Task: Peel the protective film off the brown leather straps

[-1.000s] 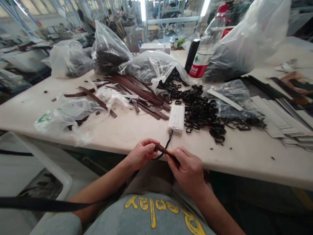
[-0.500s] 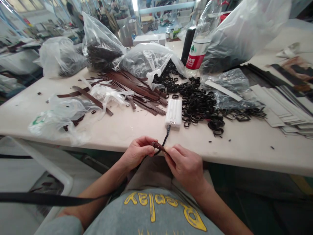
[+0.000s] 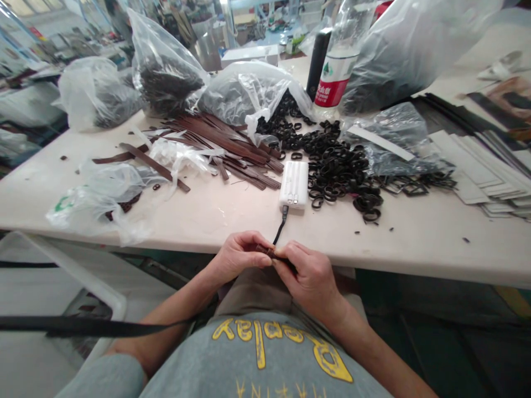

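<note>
Brown, narrow leather-like strip: pinched between both hands at the near edge of the pale tabletop, above the lap. Left hand: thumb and index closed on one end. Right hand: fingers curled in, thumb and index closed on the strip, tips almost meeting the left's. Most of the piece is hidden by fingers; its full shape cannot be told. Handling (judged): light, bendable yet slightly springy, little risk of breaking; best held by fingertip pinch close to the fold or end. Nearby: white, rectangular plastic device with black cable; beyond, loose dark-brown flat strips and heaped small black loops.
</note>
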The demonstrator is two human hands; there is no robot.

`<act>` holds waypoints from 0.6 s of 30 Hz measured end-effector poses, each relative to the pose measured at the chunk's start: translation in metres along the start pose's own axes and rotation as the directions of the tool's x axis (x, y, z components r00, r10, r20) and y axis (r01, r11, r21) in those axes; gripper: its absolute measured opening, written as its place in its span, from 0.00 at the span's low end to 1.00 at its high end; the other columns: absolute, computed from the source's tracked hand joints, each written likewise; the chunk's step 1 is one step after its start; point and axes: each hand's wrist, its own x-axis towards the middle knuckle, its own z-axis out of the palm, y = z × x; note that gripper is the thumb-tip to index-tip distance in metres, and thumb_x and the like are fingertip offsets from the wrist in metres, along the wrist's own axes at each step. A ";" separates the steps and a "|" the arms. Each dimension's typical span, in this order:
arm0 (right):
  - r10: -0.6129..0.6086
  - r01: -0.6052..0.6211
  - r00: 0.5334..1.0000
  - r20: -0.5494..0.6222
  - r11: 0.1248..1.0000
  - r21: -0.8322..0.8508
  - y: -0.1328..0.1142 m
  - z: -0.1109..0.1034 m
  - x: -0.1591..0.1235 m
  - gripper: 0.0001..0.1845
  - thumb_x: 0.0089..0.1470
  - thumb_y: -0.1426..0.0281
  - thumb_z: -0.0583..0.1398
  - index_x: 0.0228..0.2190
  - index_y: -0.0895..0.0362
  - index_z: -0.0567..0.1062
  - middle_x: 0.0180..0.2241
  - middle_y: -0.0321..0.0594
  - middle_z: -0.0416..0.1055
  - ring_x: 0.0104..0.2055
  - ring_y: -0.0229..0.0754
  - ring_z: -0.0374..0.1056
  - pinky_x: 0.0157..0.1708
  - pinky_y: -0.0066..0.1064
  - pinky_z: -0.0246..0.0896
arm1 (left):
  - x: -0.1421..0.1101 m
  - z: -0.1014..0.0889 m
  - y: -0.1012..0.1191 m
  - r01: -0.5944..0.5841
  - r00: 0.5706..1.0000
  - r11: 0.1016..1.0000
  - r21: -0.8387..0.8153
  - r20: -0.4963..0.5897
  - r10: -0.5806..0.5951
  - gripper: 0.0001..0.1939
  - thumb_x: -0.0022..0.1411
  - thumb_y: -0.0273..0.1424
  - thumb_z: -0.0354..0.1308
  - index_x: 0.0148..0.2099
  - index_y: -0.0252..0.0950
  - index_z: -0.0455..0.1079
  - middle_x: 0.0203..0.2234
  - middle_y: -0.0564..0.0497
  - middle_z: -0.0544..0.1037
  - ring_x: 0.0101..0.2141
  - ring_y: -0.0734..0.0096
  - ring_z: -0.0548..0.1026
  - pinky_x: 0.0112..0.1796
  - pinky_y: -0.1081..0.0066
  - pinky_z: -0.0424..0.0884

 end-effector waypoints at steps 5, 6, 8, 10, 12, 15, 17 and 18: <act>0.040 -0.040 0.996 0.074 0.999 0.006 0.002 -0.003 -0.002 0.06 0.63 0.68 0.58 0.39 0.56 0.74 0.33 0.39 0.76 0.33 0.40 0.72 0.34 0.29 0.63 | -0.003 -0.008 0.006 -0.027 0.997 0.997 0.075 -0.066 0.032 0.13 0.40 0.30 0.76 0.27 0.32 0.77 0.21 0.52 0.77 0.21 0.77 0.71 0.24 0.78 0.69; 0.044 -0.042 0.994 0.096 0.999 -0.028 0.003 -0.004 -0.002 0.07 0.64 0.67 0.58 0.40 0.56 0.74 0.34 0.39 0.76 0.34 0.41 0.73 0.35 0.30 0.63 | -0.003 -0.010 0.008 -0.031 0.996 0.996 0.089 -0.081 0.038 0.13 0.40 0.30 0.76 0.27 0.33 0.77 0.21 0.53 0.77 0.21 0.78 0.71 0.23 0.78 0.68; 0.044 -0.026 0.989 0.138 0.991 -0.129 0.003 -0.006 -0.003 0.11 0.65 0.64 0.56 0.40 0.57 0.74 0.34 0.40 0.76 0.34 0.43 0.73 0.34 0.32 0.62 | -0.005 -0.014 0.013 -0.036 0.993 0.992 0.120 -0.104 0.049 0.13 0.39 0.30 0.76 0.27 0.33 0.77 0.20 0.53 0.76 0.20 0.78 0.71 0.22 0.79 0.67; 0.035 0.007 0.984 0.174 0.972 -0.235 0.003 -0.007 -0.004 0.13 0.66 0.62 0.55 0.38 0.58 0.75 0.31 0.41 0.75 0.31 0.44 0.72 0.30 0.33 0.59 | -0.006 -0.017 0.016 -0.029 0.992 0.988 0.149 -0.116 0.046 0.13 0.39 0.31 0.76 0.27 0.33 0.76 0.20 0.53 0.76 0.20 0.78 0.70 0.22 0.79 0.67; 0.027 0.035 0.979 0.204 0.955 -0.294 0.002 -0.005 -0.005 0.15 0.67 0.63 0.54 0.36 0.59 0.75 0.29 0.41 0.75 0.29 0.43 0.70 0.28 0.33 0.55 | -0.008 -0.019 0.017 -0.021 0.992 0.986 0.164 -0.116 0.041 0.13 0.39 0.32 0.76 0.26 0.33 0.76 0.19 0.53 0.75 0.19 0.78 0.70 0.21 0.78 0.66; 0.024 0.048 0.973 0.229 0.951 -0.306 0.002 -0.001 -0.004 0.15 0.67 0.63 0.53 0.33 0.58 0.74 0.28 0.40 0.74 0.27 0.41 0.69 0.27 0.32 0.52 | -0.009 -0.019 0.018 -0.025 0.993 0.985 0.171 -0.110 0.044 0.14 0.39 0.33 0.76 0.26 0.33 0.76 0.18 0.54 0.75 0.19 0.78 0.70 0.21 0.78 0.66; 0.007 0.066 0.972 0.233 0.951 -0.303 0.002 0.001 -0.004 0.18 0.68 0.63 0.51 0.31 0.57 0.73 0.26 0.39 0.73 0.25 0.40 0.67 0.26 0.32 0.50 | -0.010 -0.020 0.019 -0.028 0.993 0.984 0.175 -0.109 0.048 0.14 0.39 0.32 0.76 0.26 0.33 0.76 0.19 0.53 0.75 0.19 0.78 0.69 0.20 0.78 0.66; -0.009 0.081 0.972 0.234 0.951 -0.300 0.002 0.001 -0.004 0.20 0.69 0.63 0.50 0.29 0.57 0.72 0.24 0.39 0.73 0.24 0.40 0.67 0.26 0.32 0.49 | -0.010 -0.021 0.020 -0.026 0.993 0.984 0.174 -0.108 0.045 0.13 0.38 0.32 0.76 0.25 0.33 0.76 0.19 0.53 0.76 0.19 0.79 0.69 0.20 0.79 0.65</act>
